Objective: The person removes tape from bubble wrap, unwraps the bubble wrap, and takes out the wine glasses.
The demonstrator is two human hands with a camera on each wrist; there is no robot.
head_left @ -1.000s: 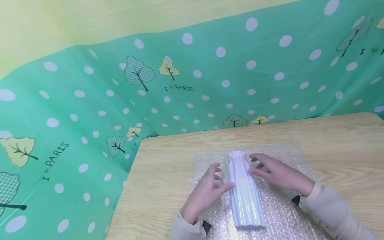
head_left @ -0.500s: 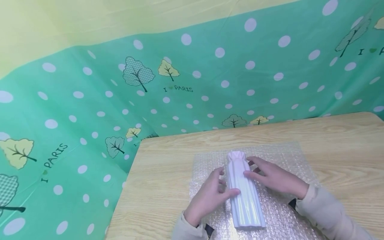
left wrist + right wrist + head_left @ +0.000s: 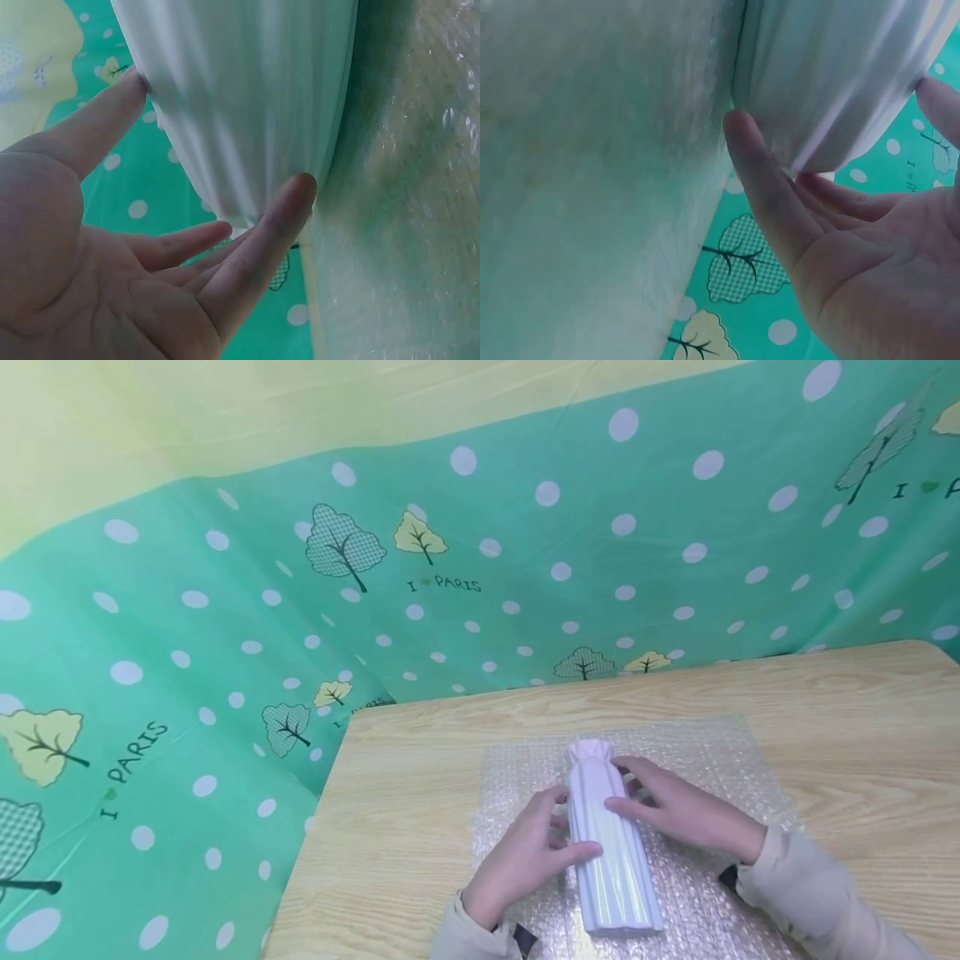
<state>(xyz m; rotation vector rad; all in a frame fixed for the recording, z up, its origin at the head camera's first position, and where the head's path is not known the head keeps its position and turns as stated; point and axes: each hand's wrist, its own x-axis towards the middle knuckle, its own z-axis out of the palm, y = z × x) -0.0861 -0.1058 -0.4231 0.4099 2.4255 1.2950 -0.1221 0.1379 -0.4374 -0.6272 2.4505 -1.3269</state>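
Note:
A white fluted vase (image 3: 611, 852) with a gathered, pinkish neck lies on its side on a sheet of bubble wrap (image 3: 697, 893), neck toward the far side. My left hand (image 3: 525, 852) holds its left side, thumb across the top and fingers down along the edge. From the right, my right hand (image 3: 682, 806) holds it nearer the neck in the same way. In the left wrist view, a thumb and fingertip meet the vase (image 3: 247, 97) on opposite sides. The right wrist view has the vase (image 3: 832, 82) between thumb and forefinger; some other fingers are partly hidden.
The bubble wrap lies flat on a light wooden table (image 3: 405, 827). Behind and to the left hangs a green cloth (image 3: 450, 635) with white dots and printed trees. Pale sleeves (image 3: 825, 893) cover both forearms.
Both hands have closed in on the vase: the left moved right and its thumb came further over the top, while the right moved left and slightly nearer. The vase has barely moved.

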